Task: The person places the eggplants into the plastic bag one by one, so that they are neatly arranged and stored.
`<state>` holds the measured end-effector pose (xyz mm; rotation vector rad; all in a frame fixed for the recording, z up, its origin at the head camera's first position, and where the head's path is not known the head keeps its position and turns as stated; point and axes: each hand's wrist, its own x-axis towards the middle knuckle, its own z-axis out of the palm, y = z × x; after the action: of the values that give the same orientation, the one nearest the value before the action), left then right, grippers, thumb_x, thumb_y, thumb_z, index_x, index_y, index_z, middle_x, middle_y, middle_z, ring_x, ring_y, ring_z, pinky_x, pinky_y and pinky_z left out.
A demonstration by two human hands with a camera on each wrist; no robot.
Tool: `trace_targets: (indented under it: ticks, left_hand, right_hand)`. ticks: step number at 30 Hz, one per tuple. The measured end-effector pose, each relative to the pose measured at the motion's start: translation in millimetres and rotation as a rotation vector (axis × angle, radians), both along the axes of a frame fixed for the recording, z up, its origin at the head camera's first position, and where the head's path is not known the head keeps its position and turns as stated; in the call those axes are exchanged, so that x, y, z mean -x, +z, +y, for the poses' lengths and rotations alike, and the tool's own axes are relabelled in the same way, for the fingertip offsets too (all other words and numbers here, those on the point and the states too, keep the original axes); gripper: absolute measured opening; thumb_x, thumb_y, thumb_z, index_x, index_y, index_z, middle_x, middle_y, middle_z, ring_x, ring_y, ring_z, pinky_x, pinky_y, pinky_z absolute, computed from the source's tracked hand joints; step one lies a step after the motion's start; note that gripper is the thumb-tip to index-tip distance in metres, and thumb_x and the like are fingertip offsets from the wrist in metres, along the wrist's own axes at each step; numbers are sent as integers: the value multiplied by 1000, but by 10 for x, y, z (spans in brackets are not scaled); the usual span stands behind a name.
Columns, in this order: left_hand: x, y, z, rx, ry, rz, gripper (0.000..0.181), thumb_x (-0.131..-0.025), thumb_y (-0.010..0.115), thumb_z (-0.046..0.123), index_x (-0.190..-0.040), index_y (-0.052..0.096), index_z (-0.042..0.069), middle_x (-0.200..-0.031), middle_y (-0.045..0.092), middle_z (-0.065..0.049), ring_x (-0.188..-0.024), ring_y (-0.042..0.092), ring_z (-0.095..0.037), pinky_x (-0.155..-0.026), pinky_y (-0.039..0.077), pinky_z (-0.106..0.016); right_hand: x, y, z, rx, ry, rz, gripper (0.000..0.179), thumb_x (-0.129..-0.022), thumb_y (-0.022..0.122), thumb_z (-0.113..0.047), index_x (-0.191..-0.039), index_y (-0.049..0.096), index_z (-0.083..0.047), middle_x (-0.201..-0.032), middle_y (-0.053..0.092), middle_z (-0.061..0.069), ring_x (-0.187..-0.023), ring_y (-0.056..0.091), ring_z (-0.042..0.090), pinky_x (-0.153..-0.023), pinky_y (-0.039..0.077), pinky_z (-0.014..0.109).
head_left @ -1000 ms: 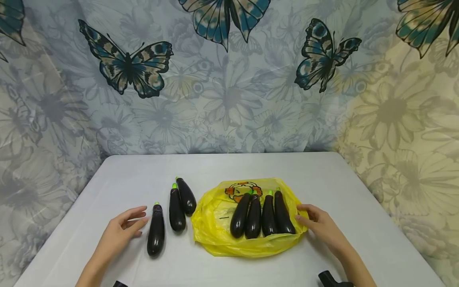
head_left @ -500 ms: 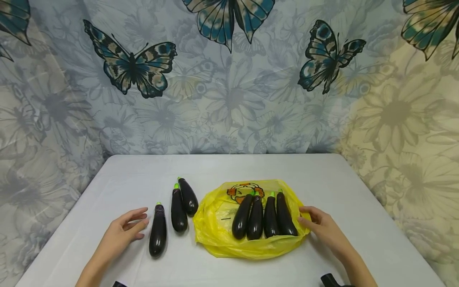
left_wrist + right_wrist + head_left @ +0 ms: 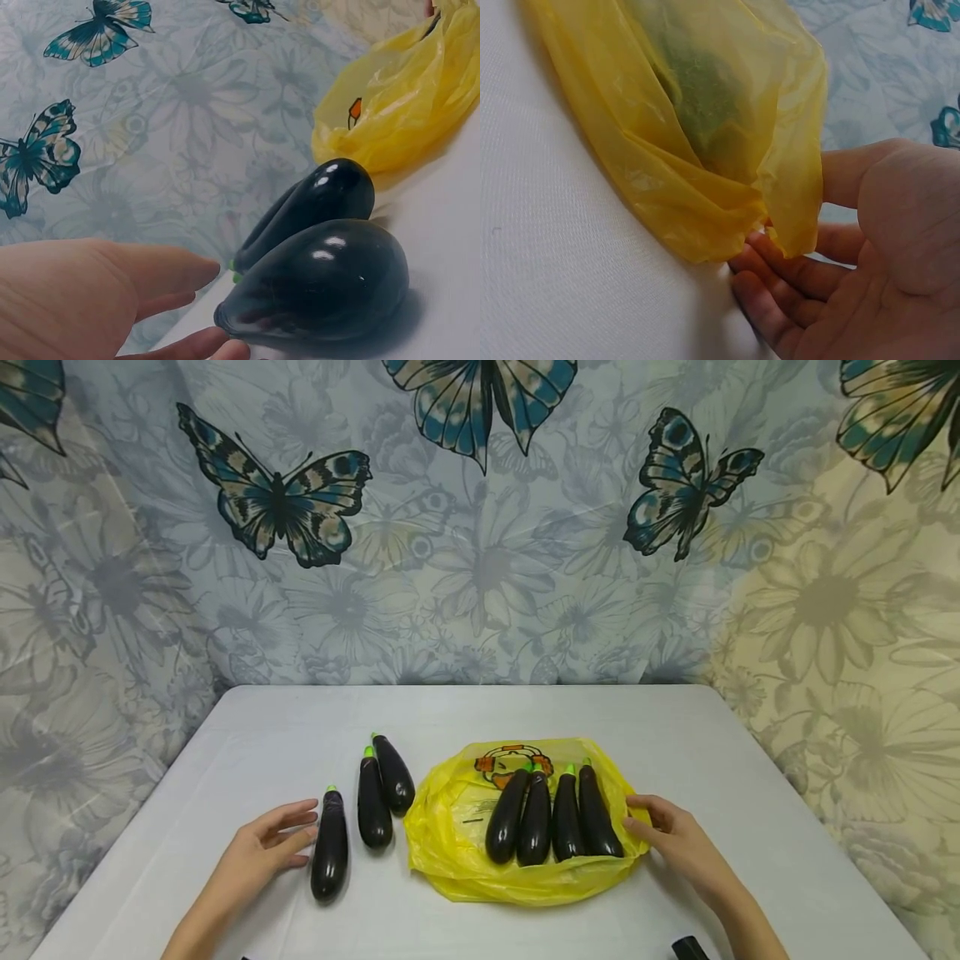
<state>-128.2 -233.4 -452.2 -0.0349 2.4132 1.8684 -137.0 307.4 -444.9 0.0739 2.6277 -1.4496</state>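
Observation:
My left hand (image 3: 258,856) is beside the nearest eggplant (image 3: 329,847), fingers slightly bent and fingertips right at its left side. The left wrist view shows that hand (image 3: 82,300) with thumb and fingers apart near the narrow end of the glossy dark eggplant (image 3: 322,285). My right hand (image 3: 671,835) pinches the right edge of a yellow plastic bag (image 3: 442,852). In the right wrist view its thumb is partly hidden behind the yellow film (image 3: 795,165), with the other fingers below. Several dark eggplants (image 3: 535,818) with green stem ends lie side by side in the bag's opening.
Two more eggplants, one in front (image 3: 374,802) and one behind (image 3: 393,772), lie between the nearest one and the bag. All rest on a white-covered table (image 3: 300,710). A butterfly-patterned cloth (image 3: 480,593) hangs behind its far edge.
My left hand has shifted slightly right, closing the small gap to the nearest eggplant. The right hand stays at the bag's edge, and the eggplants keep their places.

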Motion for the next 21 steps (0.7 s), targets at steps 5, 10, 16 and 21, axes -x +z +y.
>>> trace_targets:
  ticks: [5,10,16,21]
  left_hand:
    - [-1,-26,10,8,-9,22,54,-92,72,22,-139,53,2,-132,54,-26,-104,65,-20,-76,57,-35]
    - [2,-37,12,5,-17,25,56,-92,73,22,-140,53,2,-131,55,-26,-104,65,-20,-76,57,-35]
    - [17,-27,25,13,-24,-5,59,-91,73,25,-142,52,5,-133,55,-25,-109,63,-23,-76,57,-34]
    - [16,-29,45,44,-29,-16,58,-92,71,28,-142,52,6,-135,53,-25,-112,61,-28,-76,57,-34]
  right_hand:
    - [-3,-13,2,-19,0,1,60,-96,65,-38,-138,51,2,-145,42,26,-132,40,42,-103,37,56]
    - [-2,-21,8,-19,9,4,60,-96,65,-36,-139,50,3,-145,42,27,-131,40,42,-103,37,57]
    - [5,-9,12,-1,16,9,59,-97,65,-34,-140,49,4,-145,42,27,-133,38,44,-104,35,58]
    - [-10,-8,9,-5,14,5,59,-97,64,-34,-140,48,4,-145,42,27,-132,38,44,-103,36,58]
